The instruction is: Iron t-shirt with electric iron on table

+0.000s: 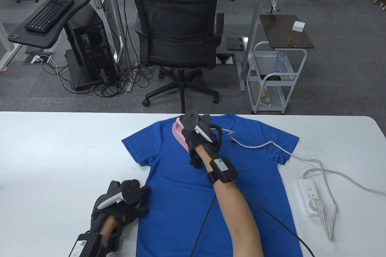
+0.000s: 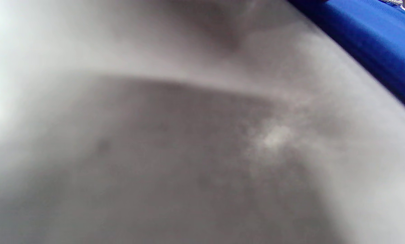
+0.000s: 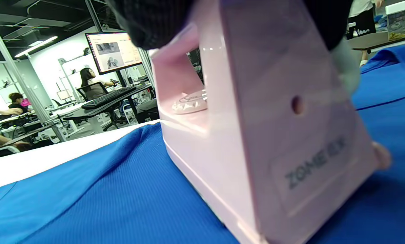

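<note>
A blue t-shirt (image 1: 208,178) lies flat on the white table (image 1: 60,148), collar at the far edge. My right hand (image 1: 197,141) grips the handle of a pink electric iron (image 1: 178,133) that sits sole-down on the shirt near its far left shoulder. In the right wrist view the iron (image 3: 256,135) fills the frame on the blue cloth (image 3: 104,196). My left hand (image 1: 125,205) rests on the shirt's left side edge near the hem. The left wrist view is a blur of table, with shirt (image 2: 375,37) at the top right.
The iron's braided cord (image 1: 301,157) runs right across the shirt to a white power strip (image 1: 312,196) near the table's right side. Beyond the far edge stand an office chair (image 1: 178,46) and a white cart (image 1: 276,79).
</note>
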### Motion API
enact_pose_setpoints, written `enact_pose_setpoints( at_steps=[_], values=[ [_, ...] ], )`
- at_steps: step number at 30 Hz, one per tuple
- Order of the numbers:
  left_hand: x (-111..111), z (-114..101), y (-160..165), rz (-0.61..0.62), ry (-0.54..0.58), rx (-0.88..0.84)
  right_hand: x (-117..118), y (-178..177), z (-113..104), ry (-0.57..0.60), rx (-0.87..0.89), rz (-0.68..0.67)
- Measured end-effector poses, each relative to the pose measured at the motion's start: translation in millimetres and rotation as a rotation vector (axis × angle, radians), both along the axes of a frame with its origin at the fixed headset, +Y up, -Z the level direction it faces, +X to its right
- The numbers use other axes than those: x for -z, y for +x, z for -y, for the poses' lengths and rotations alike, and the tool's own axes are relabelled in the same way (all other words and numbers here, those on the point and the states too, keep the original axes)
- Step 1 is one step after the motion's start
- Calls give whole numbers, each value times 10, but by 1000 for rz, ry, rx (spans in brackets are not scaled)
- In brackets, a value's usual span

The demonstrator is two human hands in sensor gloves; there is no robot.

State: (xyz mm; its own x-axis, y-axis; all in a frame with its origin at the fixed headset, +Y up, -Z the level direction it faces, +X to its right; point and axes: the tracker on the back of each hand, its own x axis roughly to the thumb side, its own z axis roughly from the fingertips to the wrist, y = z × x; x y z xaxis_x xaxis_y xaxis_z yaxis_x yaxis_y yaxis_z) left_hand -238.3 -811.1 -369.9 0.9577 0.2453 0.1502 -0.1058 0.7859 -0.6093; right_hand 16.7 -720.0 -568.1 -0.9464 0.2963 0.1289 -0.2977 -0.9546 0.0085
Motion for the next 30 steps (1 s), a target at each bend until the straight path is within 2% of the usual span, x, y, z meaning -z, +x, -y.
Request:
enact_pose_setpoints(
  at_steps=[8, 13, 17, 23, 30],
  values=[
    [1, 0, 0, 0, 1, 0, -224, 349, -46, -123, 57, -22],
    [0, 1, 2, 0, 2, 1, -212, 373, -48, -44, 71, 18],
    [0, 3, 1, 0, 3, -3, -108, 341, -35, 68, 56, 131],
    [0, 4, 1, 0, 1, -2, 173, 356, 10, 28, 115, 242],
    [-2, 5, 0, -3, 2, -4, 317, 254, 36, 18, 108, 275]
  ],
)
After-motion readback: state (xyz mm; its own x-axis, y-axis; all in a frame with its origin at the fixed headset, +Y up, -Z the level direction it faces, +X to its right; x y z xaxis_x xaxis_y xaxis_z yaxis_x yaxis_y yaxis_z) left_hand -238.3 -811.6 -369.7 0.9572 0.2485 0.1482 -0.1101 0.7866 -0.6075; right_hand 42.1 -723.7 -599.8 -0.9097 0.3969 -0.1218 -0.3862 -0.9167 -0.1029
